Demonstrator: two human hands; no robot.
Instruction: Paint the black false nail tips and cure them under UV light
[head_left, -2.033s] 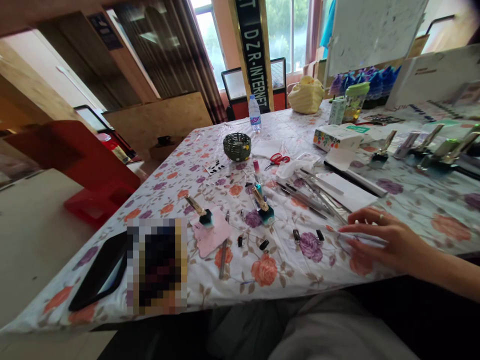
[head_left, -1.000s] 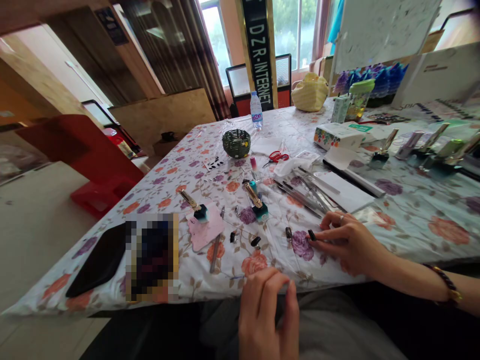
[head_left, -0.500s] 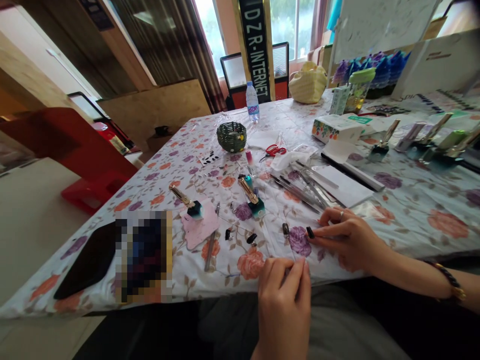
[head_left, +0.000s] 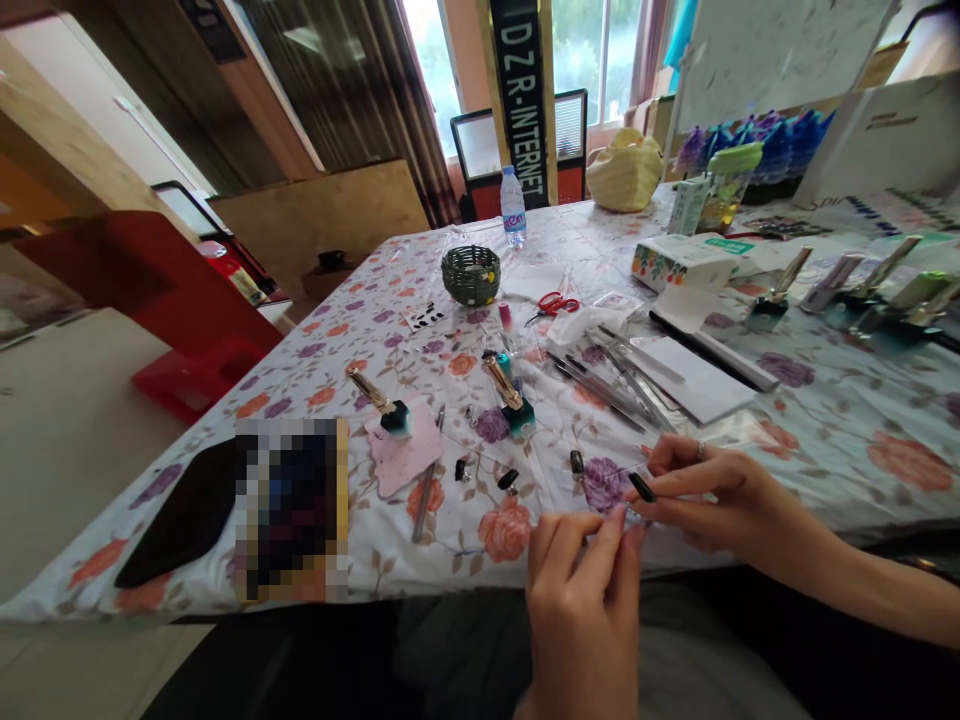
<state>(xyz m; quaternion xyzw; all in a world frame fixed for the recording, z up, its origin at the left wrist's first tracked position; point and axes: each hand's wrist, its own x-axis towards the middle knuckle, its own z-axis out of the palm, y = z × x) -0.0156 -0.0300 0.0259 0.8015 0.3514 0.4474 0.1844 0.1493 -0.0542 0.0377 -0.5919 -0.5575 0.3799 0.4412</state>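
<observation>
Between the thumb and fingers of my right hand (head_left: pixel 712 495) is a small black false nail (head_left: pixel 642 487), held just above the tablecloth near the front edge. My left hand (head_left: pixel 577 575) is closed, thumb and fingertips pressed together beside the right fingertips. What it pinches, if anything, is hidden. Three more dark false nails, a left one (head_left: pixel 460 468), a middle one (head_left: pixel 508 481) and a right one (head_left: pixel 577 463), stand on small clear holders beyond my hands. Behind them is a dark teal polish bottle (head_left: pixel 517 412) with a gold cap.
Another polish bottle (head_left: pixel 394 415) sits on a pink sheet (head_left: pixel 405 465), with a thin pen-like tool (head_left: pixel 427 500) beside it. Several slim tools (head_left: pixel 600 390), red scissors (head_left: pixel 559 303) and a woven basket (head_left: pixel 471 277) lie farther back. A black phone-like slab (head_left: pixel 180 520) is at left.
My right hand has shifted slightly toward me with the false nail, which is now more tilted. My left hand has moved right and up, closer to it. The view has shifted slightly.
</observation>
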